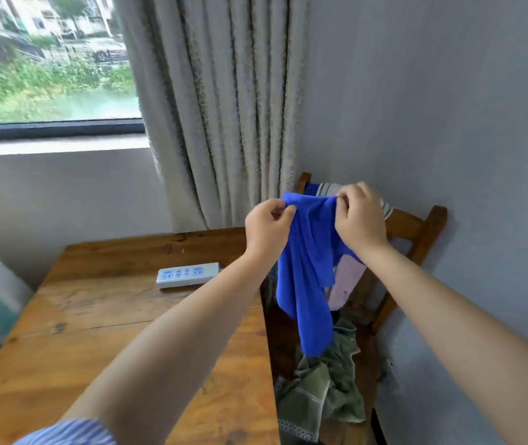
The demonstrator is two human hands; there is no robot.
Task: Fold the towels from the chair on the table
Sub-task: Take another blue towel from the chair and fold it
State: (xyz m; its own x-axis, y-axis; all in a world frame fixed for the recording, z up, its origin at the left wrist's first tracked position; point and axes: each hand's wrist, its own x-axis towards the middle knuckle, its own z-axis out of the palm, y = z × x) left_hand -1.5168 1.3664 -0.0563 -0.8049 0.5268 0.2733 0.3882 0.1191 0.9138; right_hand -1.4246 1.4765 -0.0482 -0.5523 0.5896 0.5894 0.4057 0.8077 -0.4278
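A bright blue towel (308, 277) hangs in the air above the wooden chair (416, 229), between the chair and the table's right edge. My left hand (267, 231) pinches its upper left corner. My right hand (357, 216) pinches the upper edge a short way to the right. The towel droops in folds below both hands. On the chair seat lies a crumpled green towel (320, 390). A pale pink towel (347, 281) and a striped one (328, 187) hang over the chair back, partly hidden behind the blue towel and my hands.
The wooden table (111, 322) stands to the left of the chair, with a white power strip (187, 275) near its far side. Grey curtains (224, 107) and a window lie behind; a grey wall (449, 107) runs close along the chair's right.
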